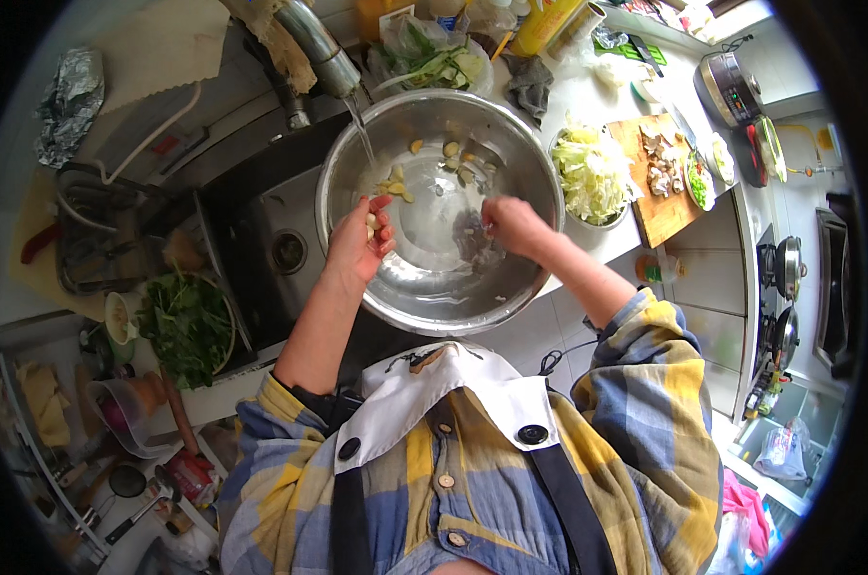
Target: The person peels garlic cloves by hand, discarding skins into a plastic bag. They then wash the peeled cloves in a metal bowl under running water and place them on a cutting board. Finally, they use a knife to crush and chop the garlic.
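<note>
A large stainless steel basin (441,327) stands over the sink's right part, and water runs into it from a metal faucet (326,57). In the basin's water lie several pale pieces that look like garlic cloves (396,188). More such pieces (452,149) are near its far side. My left hand (362,237) is over the basin's left side, its fingers curled around pale cloves. Over the right side is my right hand (513,224), its fingers bent downward; whether it holds anything is hidden. A dark, blurred patch shows in the water below it.
To the right are a bowl of shredded cabbage (588,172) and a wooden cutting board (664,223) with chopped pieces and a knife (682,126). The dark sink (261,215) is at left, beside a basket of leafy greens (190,327). Bagged greens (441,65) lie behind the basin.
</note>
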Demonstrator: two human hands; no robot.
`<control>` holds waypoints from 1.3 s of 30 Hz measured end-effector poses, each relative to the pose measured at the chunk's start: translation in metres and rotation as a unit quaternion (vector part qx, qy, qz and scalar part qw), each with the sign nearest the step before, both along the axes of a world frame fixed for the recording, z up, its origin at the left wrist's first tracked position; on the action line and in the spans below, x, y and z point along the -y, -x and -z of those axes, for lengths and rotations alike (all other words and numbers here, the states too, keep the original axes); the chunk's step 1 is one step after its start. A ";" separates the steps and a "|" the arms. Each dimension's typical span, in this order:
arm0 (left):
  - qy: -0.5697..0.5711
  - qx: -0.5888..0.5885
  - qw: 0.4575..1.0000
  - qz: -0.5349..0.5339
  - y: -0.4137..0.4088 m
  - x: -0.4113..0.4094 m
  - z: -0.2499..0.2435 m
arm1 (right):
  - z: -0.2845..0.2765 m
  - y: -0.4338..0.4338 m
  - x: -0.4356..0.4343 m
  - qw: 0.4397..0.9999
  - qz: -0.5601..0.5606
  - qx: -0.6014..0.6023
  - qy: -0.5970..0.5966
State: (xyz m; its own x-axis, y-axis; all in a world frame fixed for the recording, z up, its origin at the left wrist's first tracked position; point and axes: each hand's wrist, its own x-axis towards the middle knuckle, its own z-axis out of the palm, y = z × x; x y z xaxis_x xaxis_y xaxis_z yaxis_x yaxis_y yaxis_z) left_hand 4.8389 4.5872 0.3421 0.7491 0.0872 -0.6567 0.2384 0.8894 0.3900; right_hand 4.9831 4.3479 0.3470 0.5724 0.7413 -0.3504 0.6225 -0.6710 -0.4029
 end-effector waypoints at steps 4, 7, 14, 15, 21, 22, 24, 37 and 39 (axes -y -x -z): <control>-0.085 0.028 0.995 0.034 -0.006 -0.003 -0.012 | -0.002 -0.015 0.017 1.000 -0.003 0.024 -0.004; -0.116 0.028 0.992 0.034 -0.009 -0.005 -0.018 | 0.011 0.003 0.013 0.999 0.019 -0.030 0.017; -0.135 0.017 0.990 0.023 -0.010 -0.012 -0.014 | 0.011 0.055 -0.025 0.990 -0.054 -0.128 -0.007; -0.133 0.018 0.991 0.026 -0.010 -0.010 -0.015 | 0.014 0.057 -0.026 0.989 -0.083 -0.123 -0.016; -0.199 0.021 0.972 0.127 -0.009 -0.006 -0.005 | 0.036 0.057 -0.031 0.980 -0.161 -0.115 0.030; -0.234 0.027 0.955 0.181 -0.007 -0.007 0.001 | 0.033 0.053 -0.031 0.983 -0.145 -0.111 0.032; -0.529 0.060 0.789 0.307 -0.006 0.007 0.015 | 0.023 0.039 -0.027 0.987 -0.115 -0.102 0.037; -0.711 0.038 0.315 0.627 -0.021 0.072 0.028 | 0.034 -0.037 -0.025 0.992 0.127 0.026 -0.004; -0.709 0.034 0.332 0.621 -0.023 0.071 0.028 | 0.039 -0.041 -0.040 0.987 0.160 -0.022 0.003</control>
State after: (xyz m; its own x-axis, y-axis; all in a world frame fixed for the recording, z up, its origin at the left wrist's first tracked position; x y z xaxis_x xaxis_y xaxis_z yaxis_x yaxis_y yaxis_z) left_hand 4.8614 4.5166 0.3136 0.7941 -0.1313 -0.5934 0.0259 -0.9682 0.2490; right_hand 5.0237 4.3884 0.3079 0.7611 0.5230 -0.3837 0.3609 -0.8330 -0.4194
